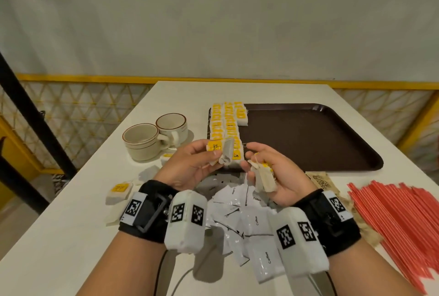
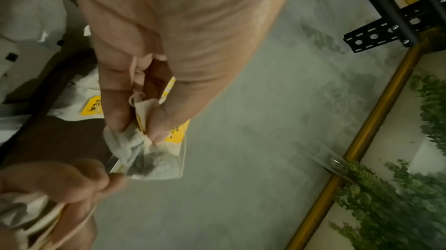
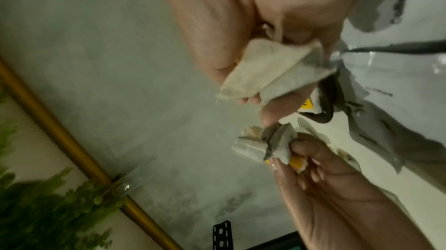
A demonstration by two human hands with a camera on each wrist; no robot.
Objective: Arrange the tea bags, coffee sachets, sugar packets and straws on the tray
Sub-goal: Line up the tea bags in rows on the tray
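Observation:
Both hands are raised, palms up, above the near left corner of the brown tray (image 1: 316, 134). My left hand (image 1: 202, 162) pinches a crumpled tea bag (image 1: 225, 153) with a yellow tag (image 2: 142, 151). My right hand (image 1: 266, 169) grips other tea bags (image 1: 263, 177) in its curled fingers (image 3: 265, 71). Rows of yellow-tagged tea bags (image 1: 226, 127) lie along the tray's left side. White coffee sachets (image 1: 249, 224) are heaped on the table under my wrists. Red straws (image 1: 401, 222) lie at the right, with brown sugar packets (image 1: 320, 181) beside them.
Two cream cups (image 1: 154, 136) stand left of the tray. Loose tea bags (image 1: 120, 191) lie on the white table (image 1: 59, 236) near the left edge. A yellow railing (image 1: 95, 78) runs behind the table, in front of a pale wall.

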